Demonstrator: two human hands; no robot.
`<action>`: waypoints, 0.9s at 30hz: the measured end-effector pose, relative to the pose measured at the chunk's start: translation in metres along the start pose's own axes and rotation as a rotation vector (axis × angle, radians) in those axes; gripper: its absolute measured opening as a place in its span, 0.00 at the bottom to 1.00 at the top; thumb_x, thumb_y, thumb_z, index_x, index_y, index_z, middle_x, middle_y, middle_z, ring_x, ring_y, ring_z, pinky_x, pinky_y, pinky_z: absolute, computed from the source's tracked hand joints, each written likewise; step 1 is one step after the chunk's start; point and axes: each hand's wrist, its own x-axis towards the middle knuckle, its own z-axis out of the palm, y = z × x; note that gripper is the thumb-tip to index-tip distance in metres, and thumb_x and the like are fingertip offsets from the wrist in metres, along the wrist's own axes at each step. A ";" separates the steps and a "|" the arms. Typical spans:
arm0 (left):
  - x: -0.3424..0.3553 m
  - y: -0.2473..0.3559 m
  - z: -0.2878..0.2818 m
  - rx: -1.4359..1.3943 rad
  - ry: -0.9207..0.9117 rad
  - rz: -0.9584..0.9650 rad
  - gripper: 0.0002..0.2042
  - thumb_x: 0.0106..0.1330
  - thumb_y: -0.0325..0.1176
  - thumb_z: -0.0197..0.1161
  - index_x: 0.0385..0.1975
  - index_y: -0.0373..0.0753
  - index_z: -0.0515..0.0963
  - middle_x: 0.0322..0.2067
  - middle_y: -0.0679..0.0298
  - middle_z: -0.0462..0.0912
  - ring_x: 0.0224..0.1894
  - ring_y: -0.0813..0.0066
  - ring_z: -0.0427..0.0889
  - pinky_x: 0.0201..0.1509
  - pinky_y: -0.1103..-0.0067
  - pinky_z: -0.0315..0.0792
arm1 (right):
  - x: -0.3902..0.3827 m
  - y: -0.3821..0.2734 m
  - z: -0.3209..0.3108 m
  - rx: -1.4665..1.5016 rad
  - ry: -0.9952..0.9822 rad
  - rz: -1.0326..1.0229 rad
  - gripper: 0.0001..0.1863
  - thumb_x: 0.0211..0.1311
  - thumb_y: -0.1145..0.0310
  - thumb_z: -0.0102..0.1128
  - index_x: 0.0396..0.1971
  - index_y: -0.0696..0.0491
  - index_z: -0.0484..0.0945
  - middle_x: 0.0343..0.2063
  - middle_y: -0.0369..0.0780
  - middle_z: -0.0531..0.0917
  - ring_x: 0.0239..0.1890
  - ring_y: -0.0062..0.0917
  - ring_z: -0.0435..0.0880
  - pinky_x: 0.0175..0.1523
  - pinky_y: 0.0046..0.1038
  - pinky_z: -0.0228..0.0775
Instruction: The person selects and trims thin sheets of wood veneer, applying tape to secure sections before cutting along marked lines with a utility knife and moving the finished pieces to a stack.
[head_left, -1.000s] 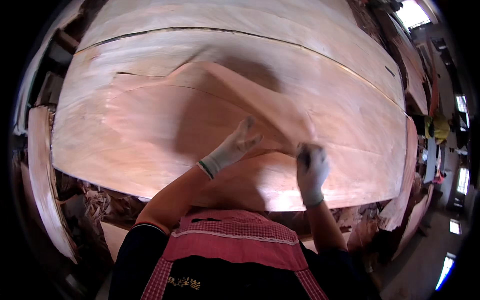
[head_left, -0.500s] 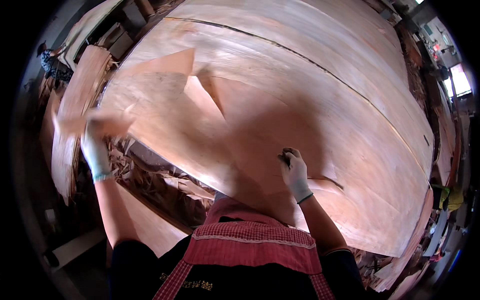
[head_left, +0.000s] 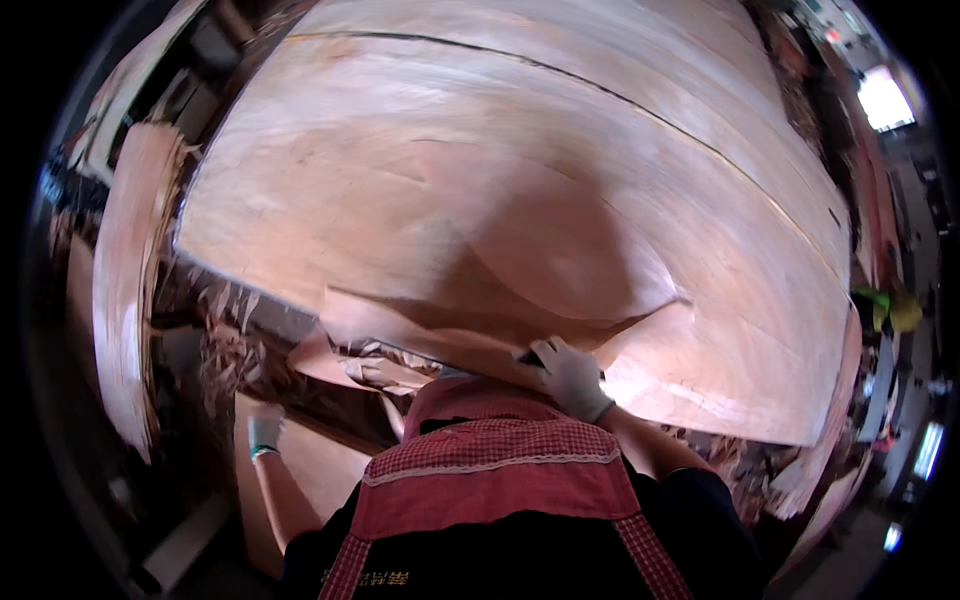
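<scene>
From where I stand, the gloved right hand [head_left: 572,380] seems to be pinching the near edge of a loose veneer strip [head_left: 440,345], its bent fingers showing something dark that I can't make out. That strip lies along the near side of a broad veneer sheet [head_left: 330,190], just in front of the checked apron [head_left: 500,445], with one end curling over the edge. It looks thin and light, springy rather than stiff, and I'd expect it to crack along the grain if bent sharply; a broad grip on its wider part would be kinder than tugging at a ragged tip. The right forearm angles inward, wrist low and close to the body. The gloved left hand [head_left: 265,427] hangs well apart, low over a pale wooden panel [head_left: 315,460], arm reaching outward; it's blurred, so I can't tell whether it's clenched or loose. Beyond are torn veneer scraps [head_left: 235,350] and a veneer stack [head_left: 125,280].
</scene>
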 end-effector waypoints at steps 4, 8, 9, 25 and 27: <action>0.012 0.173 -0.056 0.341 0.512 0.941 0.10 0.69 0.28 0.52 0.44 0.30 0.76 0.37 0.53 0.83 0.39 0.60 0.82 0.47 0.72 0.74 | -0.107 0.002 0.011 0.034 -0.017 0.438 0.16 0.54 0.64 0.63 0.43 0.46 0.76 0.36 0.41 0.80 0.31 0.41 0.83 0.32 0.39 0.76; 0.003 0.356 -0.004 0.138 0.284 1.223 0.15 0.69 0.31 0.54 0.51 0.29 0.74 0.45 0.44 0.81 0.47 0.53 0.81 0.52 0.72 0.73 | -0.207 -0.011 0.063 0.256 0.050 0.742 0.17 0.53 0.68 0.62 0.45 0.47 0.76 0.37 0.43 0.80 0.38 0.43 0.82 0.38 0.38 0.75; -0.001 0.394 0.022 0.099 0.199 1.284 0.15 0.70 0.32 0.54 0.50 0.30 0.75 0.45 0.44 0.81 0.47 0.53 0.82 0.50 0.71 0.73 | -0.219 -0.014 0.082 0.481 0.147 0.832 0.16 0.52 0.68 0.62 0.44 0.49 0.76 0.38 0.44 0.80 0.41 0.43 0.81 0.42 0.38 0.74; -0.270 0.860 0.112 -0.454 -0.022 1.827 0.30 0.69 0.47 0.58 0.60 0.26 0.67 0.57 0.49 0.74 0.61 0.67 0.71 0.65 0.77 0.62 | -0.202 0.079 -0.063 0.961 1.116 0.810 0.18 0.72 0.61 0.50 0.48 0.61 0.75 0.31 0.41 0.81 0.30 0.22 0.83 0.29 0.22 0.76; -0.295 0.891 0.109 -0.413 -0.143 1.796 0.24 0.67 0.43 0.61 0.53 0.26 0.73 0.46 0.55 0.81 0.48 0.71 0.78 0.54 0.78 0.70 | -0.148 0.067 -0.101 0.933 1.116 0.794 0.16 0.72 0.61 0.51 0.48 0.59 0.76 0.29 0.39 0.81 0.27 0.19 0.80 0.26 0.20 0.71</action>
